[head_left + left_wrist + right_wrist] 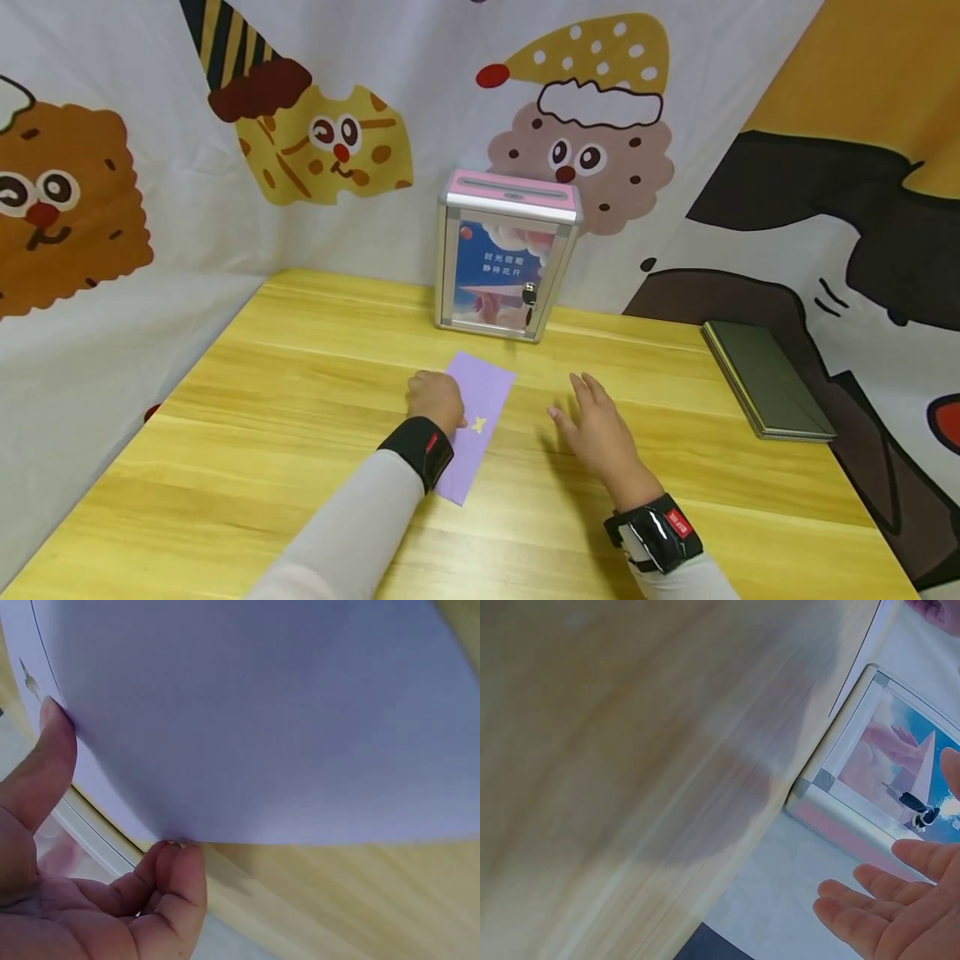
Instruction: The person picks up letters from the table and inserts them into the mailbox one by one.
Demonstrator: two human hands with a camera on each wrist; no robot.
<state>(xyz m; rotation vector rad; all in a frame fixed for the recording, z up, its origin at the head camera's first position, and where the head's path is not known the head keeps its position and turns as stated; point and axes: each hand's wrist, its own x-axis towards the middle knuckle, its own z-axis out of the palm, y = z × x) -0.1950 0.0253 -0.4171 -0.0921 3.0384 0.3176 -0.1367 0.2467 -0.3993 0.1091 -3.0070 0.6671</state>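
Note:
A purple envelope (487, 387) with a small yellow bow-shaped mark lies on the wooden table, slightly askew. At its left edge my left hand (437, 400) holds it. In the left wrist view the thumb (56, 750) lies on the envelope's face (285, 720), while the curled fingers (184, 877) meet its edge. My right hand (600, 429) hovers to the right of the envelope, fingers spread and nothing held. Behind the envelope stands a silver-framed letter box (498, 271) with a pink slotted top; its front lock has a key, clearer in the right wrist view.
On the right side of the table (300, 367) lies a stack of dark green envelopes or folders (772, 383). A white cloth (427, 75) printed with cartoon figures hangs behind the table and along both its sides. The letter box stands near the table's back edge.

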